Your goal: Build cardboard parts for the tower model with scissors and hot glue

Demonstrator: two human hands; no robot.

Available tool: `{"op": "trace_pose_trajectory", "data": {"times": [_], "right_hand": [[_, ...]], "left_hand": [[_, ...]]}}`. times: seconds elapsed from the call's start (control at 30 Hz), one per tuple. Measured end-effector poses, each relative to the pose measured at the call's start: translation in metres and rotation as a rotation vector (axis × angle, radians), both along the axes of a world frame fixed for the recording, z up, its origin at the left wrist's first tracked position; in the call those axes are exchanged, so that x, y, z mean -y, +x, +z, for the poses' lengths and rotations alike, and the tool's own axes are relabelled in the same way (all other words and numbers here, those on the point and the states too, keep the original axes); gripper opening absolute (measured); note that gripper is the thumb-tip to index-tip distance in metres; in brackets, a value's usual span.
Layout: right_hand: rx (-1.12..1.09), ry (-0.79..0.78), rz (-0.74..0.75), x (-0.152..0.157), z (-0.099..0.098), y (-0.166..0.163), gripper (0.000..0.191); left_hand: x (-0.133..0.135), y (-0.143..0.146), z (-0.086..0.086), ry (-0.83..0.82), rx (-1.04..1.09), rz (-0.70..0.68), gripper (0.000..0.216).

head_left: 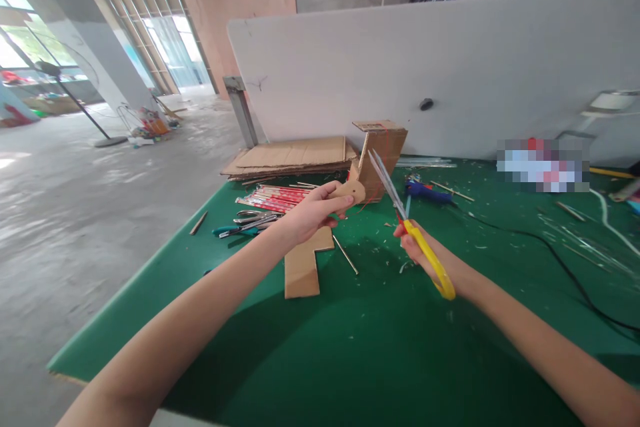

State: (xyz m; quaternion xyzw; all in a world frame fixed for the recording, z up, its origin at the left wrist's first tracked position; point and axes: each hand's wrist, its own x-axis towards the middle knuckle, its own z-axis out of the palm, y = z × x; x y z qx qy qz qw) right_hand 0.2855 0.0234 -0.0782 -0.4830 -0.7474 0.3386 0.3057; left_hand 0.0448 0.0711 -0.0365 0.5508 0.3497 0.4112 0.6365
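Note:
My left hand (314, 211) is closed on a small rounded cardboard piece (351, 191), held just above the green table (360, 347). My right hand (417, 248) grips yellow-handled scissors (407, 223); their blades are slightly apart and point up and left toward the cardboard piece. Under my left hand a T-shaped cardboard cutout (304, 267) lies flat on the table. Behind the cardboard piece stands a small upright cardboard structure (380, 157).
A stack of flat cardboard (293, 157) and a bundle of red-white sticks (273, 199) lie at the back left, beside pliers and cutters (247, 223). A blue glue gun (425, 192) has a black cable (565, 260) running right. A white partition (450, 67) closes the far edge.

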Motion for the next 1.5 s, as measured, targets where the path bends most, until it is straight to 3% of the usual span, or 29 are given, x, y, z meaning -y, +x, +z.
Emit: {"op": "trace_pose_trajectory", "data": {"times": [0.2, 0.4, 0.77, 1.03, 1.23, 1.5], "right_hand": [[0.025, -0.012, -0.044, 0.002, -0.006, -0.005, 0.048], [0.023, -0.026, -0.106, 0.01, -0.01, -0.014, 0.044], [0.16, -0.097, -0.045, 0.013, 0.0, -0.009, 0.042], [0.148, -0.073, 0.058, 0.011, 0.003, -0.001, 0.044], [0.246, -0.065, 0.002, 0.009, 0.001, -0.002, 0.04], [0.22, -0.091, -0.05, 0.009, -0.003, -0.003, 0.041]], "left_hand": [[0.006, 0.013, -0.003, -0.017, 0.133, 0.102, 0.014], [0.014, 0.028, -0.006, 0.094, 0.218, 0.296, 0.023], [0.023, 0.029, 0.003, 0.158, 0.082, 0.229, 0.025], [0.018, 0.029, -0.006, 0.134, 0.135, 0.246, 0.028], [0.019, 0.026, 0.0, 0.221, 0.011, 0.229, 0.027], [0.014, 0.026, -0.006, 0.142, 0.06, 0.18, 0.028]]}}
